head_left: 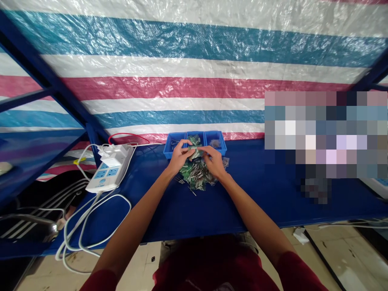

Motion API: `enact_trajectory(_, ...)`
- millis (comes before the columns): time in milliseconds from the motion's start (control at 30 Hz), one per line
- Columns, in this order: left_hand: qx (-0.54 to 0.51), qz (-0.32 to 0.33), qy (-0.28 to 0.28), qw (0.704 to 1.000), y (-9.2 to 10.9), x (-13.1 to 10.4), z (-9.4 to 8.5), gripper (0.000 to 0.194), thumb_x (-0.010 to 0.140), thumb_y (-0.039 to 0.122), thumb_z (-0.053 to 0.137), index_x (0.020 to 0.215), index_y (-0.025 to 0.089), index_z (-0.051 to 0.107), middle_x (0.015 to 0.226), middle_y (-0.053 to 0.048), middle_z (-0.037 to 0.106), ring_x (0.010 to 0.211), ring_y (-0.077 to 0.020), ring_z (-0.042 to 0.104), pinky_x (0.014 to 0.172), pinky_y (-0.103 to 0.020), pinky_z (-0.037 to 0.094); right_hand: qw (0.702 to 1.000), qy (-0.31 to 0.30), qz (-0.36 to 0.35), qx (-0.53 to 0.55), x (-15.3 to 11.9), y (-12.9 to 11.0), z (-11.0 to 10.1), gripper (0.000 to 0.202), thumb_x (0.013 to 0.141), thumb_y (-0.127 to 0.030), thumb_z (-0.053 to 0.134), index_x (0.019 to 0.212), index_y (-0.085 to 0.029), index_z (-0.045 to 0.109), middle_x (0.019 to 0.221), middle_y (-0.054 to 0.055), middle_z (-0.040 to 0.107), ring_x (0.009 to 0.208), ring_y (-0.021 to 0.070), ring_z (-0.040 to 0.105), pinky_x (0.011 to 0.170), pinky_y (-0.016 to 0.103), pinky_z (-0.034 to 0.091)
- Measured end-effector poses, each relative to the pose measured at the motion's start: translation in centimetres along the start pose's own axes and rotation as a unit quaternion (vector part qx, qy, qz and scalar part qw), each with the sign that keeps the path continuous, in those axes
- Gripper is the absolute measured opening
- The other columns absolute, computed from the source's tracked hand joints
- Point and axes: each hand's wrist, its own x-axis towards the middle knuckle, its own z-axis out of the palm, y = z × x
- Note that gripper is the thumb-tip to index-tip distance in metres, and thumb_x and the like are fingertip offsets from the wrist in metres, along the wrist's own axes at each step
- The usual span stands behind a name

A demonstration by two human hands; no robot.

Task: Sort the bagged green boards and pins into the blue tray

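My left hand (179, 157) and my right hand (214, 162) meet above a pile, both with fingers pinched. Between their fingertips is a small greenish clear plastic packet (194, 148), gripped from both sides; its contents are too small to make out. Below lies a pile of green packets (187, 173) mixed with thin metal pins or screw-like pieces (200, 170). Just behind my hands stand blue bins (225, 148) in a row. The left one holds thin metal pieces, the middle one green packets (194, 139), the right one clear bagged bits (215, 143).
A white power strip (104, 178) with plugged-in chargers (114, 154) lies on the blue table (157, 218) at left, its white cables (83, 242) looping over the front edge. A striped tarp (182, 89) hangs behind. A blurred-out area covers the right side.
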Motion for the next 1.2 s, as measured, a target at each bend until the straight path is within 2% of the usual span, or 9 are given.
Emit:
enact_trajectory(167, 0.000, -0.017, 0.008, 1.000, -1.1, -0.6, 0.0, 0.044, 0.079, 0.059, 0.065, 0.087, 0.016, 0.062, 0.057, 0.002, 0.054, 0.051, -0.0111, 0.051, 0.053, -0.025, 0.047, 1.000, 0.022, -0.010, -0.009, 0.2, 0.4, 0.3, 0.017, 0.088, -0.024, 0.052, 0.094, -0.022, 0.067, 0.118, 0.011, 0.060, 0.103, 0.0228, 0.059, 0.085, 0.037, 0.050)
enact_trajectory(300, 0.028, -0.001, 0.051, 0.998, -1.6, -0.6, -0.4, 0.058, 0.082, 0.070, 0.050, 0.079, 0.015, 0.065, 0.078, -0.007, 0.061, 0.069, -0.0157, 0.058, 0.057, -0.026, 0.049, 0.999, 0.037, 0.039, -0.005, 0.2, 0.5, 0.4, 0.016, 0.088, -0.032, 0.055, 0.083, -0.021, 0.064, 0.086, 0.006, 0.068, 0.082, 0.0213, 0.064, 0.080, 0.035, 0.050)
enact_trajectory(400, 0.065, 0.028, 0.032, 0.997, -1.6, -0.8, -0.4, 0.047, 0.076, 0.062, 0.065, 0.085, 0.016, 0.065, 0.096, -0.009, 0.064, 0.082, -0.0183, 0.061, 0.065, -0.027, 0.050, 0.994, 0.051, 0.090, 0.030, 0.1, 0.3, 0.4, 0.016, 0.087, -0.034, 0.054, 0.084, -0.020, 0.062, 0.068, 0.002, 0.064, 0.063, 0.0185, 0.062, 0.067, 0.031, 0.049)
enact_trajectory(567, 0.041, 0.008, 0.013, 0.999, -0.7, -1.4, -0.2, 0.039, 0.075, 0.042, 0.072, 0.102, 0.018, 0.058, 0.069, 0.001, 0.062, 0.061, -0.0149, 0.062, 0.065, -0.028, 0.049, 0.991, 0.037, 0.104, 0.070, -0.2, -0.1, 0.3, 0.026, 0.090, -0.033, 0.049, 0.113, -0.022, 0.056, 0.068, -0.001, 0.064, 0.061, 0.0181, 0.064, 0.065, 0.031, 0.050)
enact_trajectory(667, 0.020, 0.014, 0.031, 0.999, -0.2, -1.6, -0.2, 0.049, 0.075, 0.039, 0.074, 0.113, 0.021, 0.051, 0.062, 0.005, 0.059, 0.056, -0.0138, 0.061, 0.063, -0.026, 0.048, 0.997, 0.029, 0.051, 0.047, -0.1, -0.2, 0.0, 0.032, 0.092, -0.025, 0.041, 0.120, -0.023, 0.055, 0.090, 0.004, 0.069, 0.082, 0.0189, 0.066, 0.076, 0.034, 0.052)
enact_trajectory(767, 0.022, 0.020, 0.024, 0.999, -0.1, -1.7, -0.3, 0.039, 0.077, 0.042, 0.072, 0.105, 0.019, 0.056, 0.061, 0.004, 0.058, 0.057, -0.0137, 0.060, 0.064, -0.027, 0.048, 1.000, 0.014, -0.021, 0.013, 0.0, 0.1, 0.0, 0.027, 0.089, -0.020, 0.046, 0.110, -0.023, 0.063, 0.123, 0.009, 0.062, 0.115, 0.0216, 0.058, 0.092, 0.036, 0.049)
enact_trajectory(833, 0.040, 0.022, 0.019, 0.999, -0.1, -1.6, -0.4, 0.034, 0.081, 0.048, 0.065, 0.096, 0.018, 0.062, 0.064, 0.001, 0.059, 0.061, -0.0142, 0.060, 0.064, -0.027, 0.049, 0.999, 0.023, -0.040, -0.001, 0.1, 0.3, 0.0, 0.020, 0.089, -0.022, 0.050, 0.100, -0.021, 0.066, 0.128, 0.011, 0.059, 0.120, 0.0229, 0.055, 0.099, 0.038, 0.045)
enact_trajectory(1000, 0.135, 0.063, 0.030, 0.988, -0.5, -1.4, -0.4, 0.043, 0.080, 0.059, 0.061, 0.081, 0.016, 0.068, 0.094, -0.007, 0.062, 0.085, -0.0191, 0.061, 0.068, -0.028, 0.051, 0.999, 0.038, 0.000, 0.000, 0.1, 0.6, 0.3, 0.017, 0.090, -0.030, 0.052, 0.087, -0.019, 0.065, 0.092, 0.008, 0.070, 0.086, 0.0213, 0.065, 0.082, 0.035, 0.050)
enact_trajectory(1200, 0.104, 0.031, 0.037, 0.993, -0.1, -1.8, -0.2, 0.034, 0.078, 0.047, 0.069, 0.094, 0.017, 0.063, 0.070, -0.001, 0.065, 0.065, -0.0149, 0.062, 0.063, -0.025, 0.050, 0.996, 0.040, 0.065, 0.048, -0.3, 0.1, 0.6, 0.018, 0.086, -0.033, 0.057, 0.098, -0.021, 0.060, 0.070, 0.000, 0.065, 0.064, 0.0176, 0.061, 0.066, 0.030, 0.049)
